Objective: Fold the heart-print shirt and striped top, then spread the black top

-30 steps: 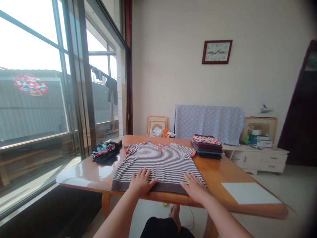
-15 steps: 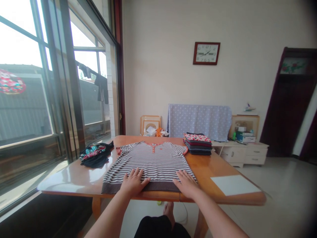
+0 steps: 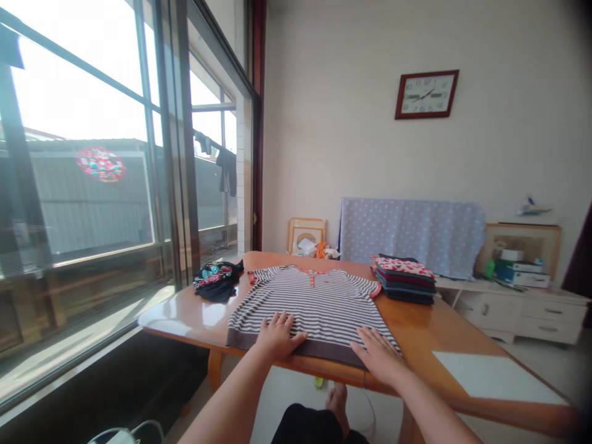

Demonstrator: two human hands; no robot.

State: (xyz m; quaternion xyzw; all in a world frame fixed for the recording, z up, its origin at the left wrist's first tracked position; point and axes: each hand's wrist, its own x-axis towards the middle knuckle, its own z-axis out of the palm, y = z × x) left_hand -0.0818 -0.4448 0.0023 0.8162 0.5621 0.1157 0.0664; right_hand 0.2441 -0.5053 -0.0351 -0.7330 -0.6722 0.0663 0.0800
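Observation:
A striped short-sleeved shirt [image 3: 319, 308] lies spread flat on the wooden table, its orange-trimmed collar at the far side and its dark hem along the near edge. My left hand [image 3: 279, 337] rests flat on the lower left of the shirt, fingers spread. On the lower right part, near the hem, my right hand [image 3: 377, 354] lies with fingers stretched out. Neither hand grips the cloth. To the left of the shirt sits a crumpled dark garment [image 3: 217, 280] with a colourful print. Beyond its right sleeve stands a stack of folded clothes [image 3: 403, 280].
The wooden table [image 3: 416, 317] bears a white sheet [image 3: 494, 376] at its right end. Large windows [image 3: 92, 209] run along the left. Behind the table are a cloth-draped object [image 3: 411, 237], a low white cabinet [image 3: 541, 314] and framed pictures [image 3: 306, 233]. A clock [image 3: 427, 94] hangs on the wall.
The camera view has turned left, so everything sits further right in the picture. Both hands remain flat on the shirt in about the same places.

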